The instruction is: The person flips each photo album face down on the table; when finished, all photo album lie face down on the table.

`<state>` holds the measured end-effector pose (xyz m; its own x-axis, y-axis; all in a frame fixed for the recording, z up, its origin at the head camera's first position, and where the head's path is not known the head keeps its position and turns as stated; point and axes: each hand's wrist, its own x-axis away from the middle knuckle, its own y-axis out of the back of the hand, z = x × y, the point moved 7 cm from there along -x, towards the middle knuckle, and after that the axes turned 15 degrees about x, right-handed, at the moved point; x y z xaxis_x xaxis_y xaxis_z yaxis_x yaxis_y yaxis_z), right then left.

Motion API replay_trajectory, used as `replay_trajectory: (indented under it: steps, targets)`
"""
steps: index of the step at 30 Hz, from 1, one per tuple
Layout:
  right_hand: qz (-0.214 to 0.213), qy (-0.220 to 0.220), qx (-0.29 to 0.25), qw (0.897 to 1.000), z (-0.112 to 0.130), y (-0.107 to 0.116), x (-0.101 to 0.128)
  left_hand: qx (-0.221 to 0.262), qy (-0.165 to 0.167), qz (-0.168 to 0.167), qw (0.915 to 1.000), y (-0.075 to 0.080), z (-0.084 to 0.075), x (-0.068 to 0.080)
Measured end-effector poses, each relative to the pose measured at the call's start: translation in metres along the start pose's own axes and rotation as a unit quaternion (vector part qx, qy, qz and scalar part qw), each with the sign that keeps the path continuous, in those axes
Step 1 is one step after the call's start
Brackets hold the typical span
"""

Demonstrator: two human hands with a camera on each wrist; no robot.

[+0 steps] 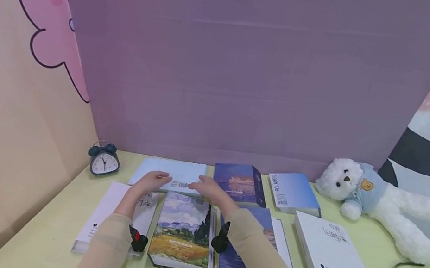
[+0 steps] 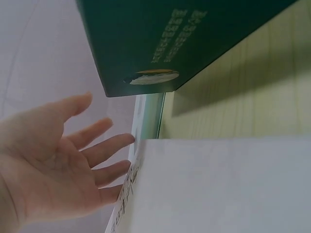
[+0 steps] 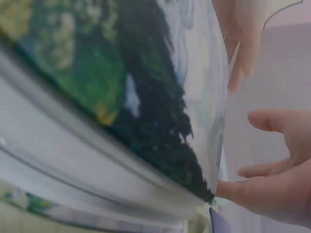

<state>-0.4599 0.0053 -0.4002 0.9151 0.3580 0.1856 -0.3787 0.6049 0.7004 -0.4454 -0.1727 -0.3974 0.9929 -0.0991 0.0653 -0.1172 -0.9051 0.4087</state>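
A pale blue album [image 1: 169, 166] lies at the back left of the table. Over its near half are my left hand [image 1: 153, 182] and my right hand [image 1: 212, 190], apart from each other. In the left wrist view, the left hand [image 2: 58, 170] has its fingers spread, with nothing in the palm. The right hand [image 3: 286, 170] also holds nothing; whether its fingertips touch the pale blue album cannot be told. Closer to me lies a photo album with a painted field cover [image 1: 184, 232], between the forearms. A white album [image 1: 107, 215] lies partly under the left forearm.
Other albums lie around: a dark blue one [image 1: 238, 182], a blue Polaroid one [image 1: 294, 188], another blue one [image 1: 239, 259] partly behind the right sleeve, and a white one [image 1: 337, 256]. An alarm clock [image 1: 104, 163] stands left. A white plush toy [image 1: 374, 196] lies right.
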Motion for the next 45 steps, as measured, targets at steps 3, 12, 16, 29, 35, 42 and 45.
replay_trajectory:
  steps: [3, 12, 16, 29, 35, 42, 45]
  targets:
    - [-0.003, 0.002, 0.007, 1.000, 0.003, -0.002, 0.004, -0.013, -0.005, 0.000, 0.9999, 0.001, 0.000, 0.003]
    - [0.002, 0.003, 0.020, 1.000, 0.009, -0.003, 0.013, -0.041, -0.008, -0.004, 0.9991, 0.003, -0.004, 0.011]
    - [0.000, 0.002, 0.022, 1.000, 0.008, -0.005, 0.012, -0.044, -0.004, 0.005, 0.9990, 0.002, -0.005, 0.012]
    - [0.013, 0.001, -0.013, 1.000, 0.009, -0.006, 0.011, -0.012, 0.010, 0.019, 0.9997, 0.000, 0.000, 0.008]
    - [0.006, 0.006, -0.043, 0.999, 0.018, 0.005, 0.020, 0.020, 0.007, 0.014, 0.9997, 0.001, 0.001, 0.007]
    - [-0.015, 0.022, -0.001, 1.000, 0.014, 0.026, 0.030, 0.087, -0.051, 0.049, 0.9937, -0.005, -0.013, 0.015]
    - [-0.031, 0.025, 0.012, 0.999, 0.011, 0.037, 0.041, 0.102, -0.077, 0.052, 0.9904, -0.006, -0.022, 0.020]
